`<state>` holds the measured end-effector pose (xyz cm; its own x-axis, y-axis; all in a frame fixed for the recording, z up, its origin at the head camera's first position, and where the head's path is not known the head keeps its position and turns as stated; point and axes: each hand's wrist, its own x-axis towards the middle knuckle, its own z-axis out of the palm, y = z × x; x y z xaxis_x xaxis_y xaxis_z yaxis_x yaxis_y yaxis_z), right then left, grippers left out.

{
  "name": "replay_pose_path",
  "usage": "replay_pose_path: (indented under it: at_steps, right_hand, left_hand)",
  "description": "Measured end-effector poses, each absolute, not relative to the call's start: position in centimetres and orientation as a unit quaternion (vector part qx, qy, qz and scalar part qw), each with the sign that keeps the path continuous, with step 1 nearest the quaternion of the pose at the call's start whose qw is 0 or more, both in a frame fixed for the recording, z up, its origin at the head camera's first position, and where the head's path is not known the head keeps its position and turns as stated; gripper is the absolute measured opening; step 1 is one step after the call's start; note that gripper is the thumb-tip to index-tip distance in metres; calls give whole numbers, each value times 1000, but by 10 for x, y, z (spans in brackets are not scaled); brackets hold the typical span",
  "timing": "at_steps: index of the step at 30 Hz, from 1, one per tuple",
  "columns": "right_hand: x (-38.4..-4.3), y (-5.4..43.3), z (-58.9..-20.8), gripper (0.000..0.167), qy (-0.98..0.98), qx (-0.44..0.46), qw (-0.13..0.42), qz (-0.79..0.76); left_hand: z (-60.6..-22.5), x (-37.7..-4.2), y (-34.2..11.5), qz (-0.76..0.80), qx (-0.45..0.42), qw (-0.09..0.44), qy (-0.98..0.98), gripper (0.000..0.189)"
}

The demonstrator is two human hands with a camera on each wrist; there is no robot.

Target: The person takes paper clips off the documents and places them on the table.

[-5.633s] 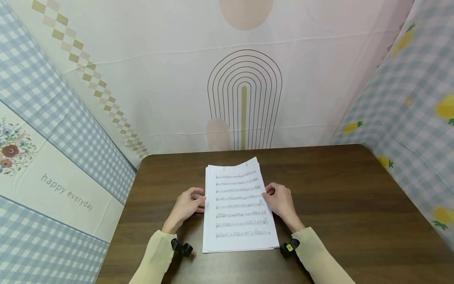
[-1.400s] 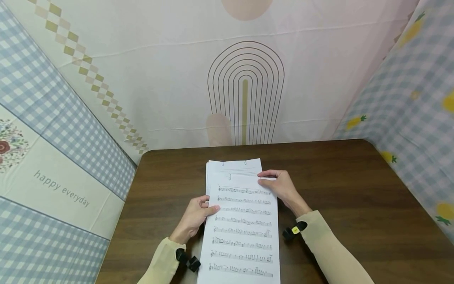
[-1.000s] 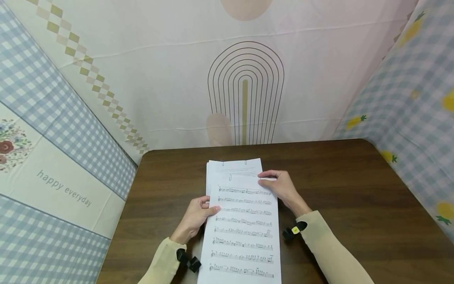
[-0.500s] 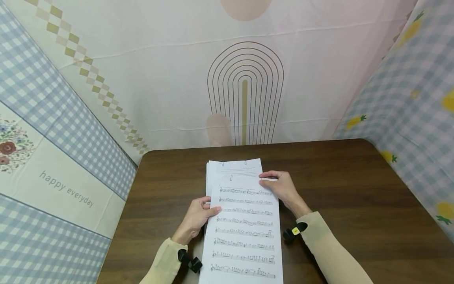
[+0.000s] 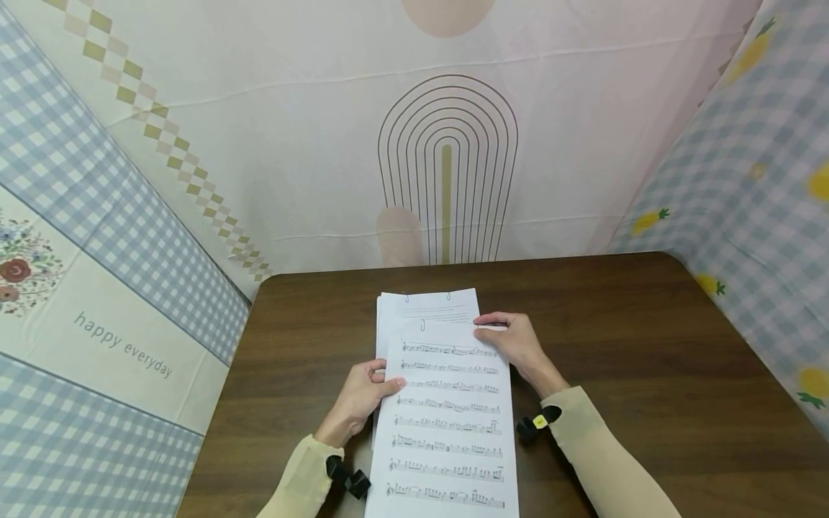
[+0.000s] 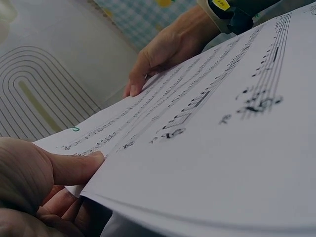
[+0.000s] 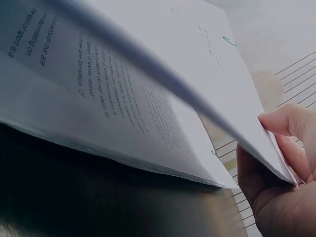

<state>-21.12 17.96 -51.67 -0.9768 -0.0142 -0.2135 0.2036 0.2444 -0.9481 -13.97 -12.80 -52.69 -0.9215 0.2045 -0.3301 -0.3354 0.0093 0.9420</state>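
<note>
Sheet music [image 5: 447,432], white with printed staves and a paper clip [image 5: 423,325] at its top, is held above a stack of papers [image 5: 388,316]. My left hand [image 5: 352,403] pinches its left edge, thumb on top and fingers curled beneath. At the upper right corner my right hand [image 5: 518,349] pinches it between thumb and fingers. The right wrist view shows printed text on the lower papers [image 7: 123,98], with a gap between them and the raised music. Most of the stack is hidden under the music in the head view.
Paper clips [image 5: 448,296] sit on the stack's far edge. The brown wooden table [image 5: 615,374] extends to both sides. A patterned cloth [image 5: 311,144] hangs behind it, with checked cloths [image 5: 732,237] at the sides.
Earlier the music lay on the stack with my hands at its sides. Since then it has been lifted and drawn towards me, uncovering the pages beneath. Over the last second it shifts slightly right.
</note>
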Motion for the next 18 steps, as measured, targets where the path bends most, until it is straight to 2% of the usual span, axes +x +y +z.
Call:
replay_pose_path:
  at_steps: [18]
  right_hand:
    - [-210, 178, -517, 25, 782, 80, 79, -613]
  left_hand:
    - [-527, -140, -125, 700, -51, 186, 688, 33]
